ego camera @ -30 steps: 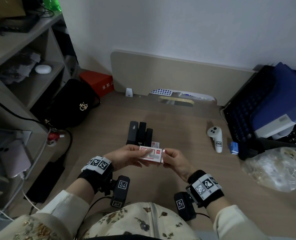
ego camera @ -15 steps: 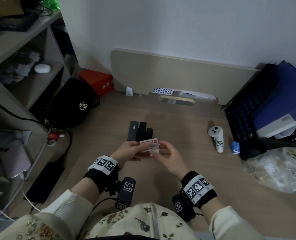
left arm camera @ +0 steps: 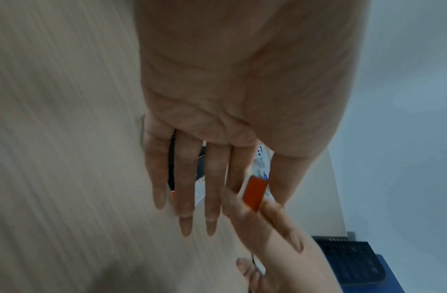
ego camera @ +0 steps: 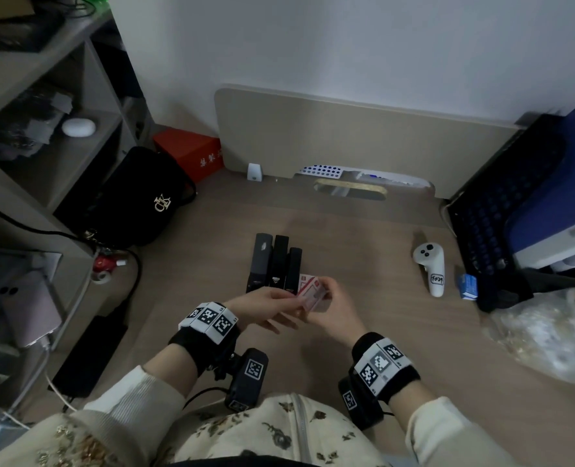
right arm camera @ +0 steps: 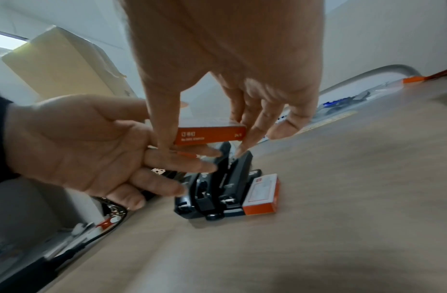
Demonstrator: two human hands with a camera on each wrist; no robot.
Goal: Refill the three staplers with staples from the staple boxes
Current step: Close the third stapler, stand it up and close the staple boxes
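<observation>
Three black staplers (ego camera: 276, 262) (right arm camera: 217, 188) stand side by side at the middle of the desk. A red and white staple box (right arm camera: 261, 195) lies on the desk against the rightmost stapler. I hold another red and white staple box (ego camera: 311, 296) (right arm camera: 210, 133) (left arm camera: 253, 193) just above and in front of the staplers. My right hand (ego camera: 326, 294) (right arm camera: 210, 136) pinches it from above with thumb and fingers. My left hand (ego camera: 281, 301) (left arm camera: 259, 184) has its fingers straight under the box and its thumb on the far side, pinching it.
A white controller (ego camera: 429, 267) and a small blue box (ego camera: 467, 287) lie to the right. Farther right are a black crate (ego camera: 501, 214) and a plastic bag (ego camera: 548, 335). A black handbag (ego camera: 138, 200), a red box (ego camera: 192, 153) and shelves (ego camera: 43, 136) fill the left.
Both hands have carried the staple box forward, closer to the staplers. The box has turned from crosswise to pointing away from me, and my right hand now grips it from above.
</observation>
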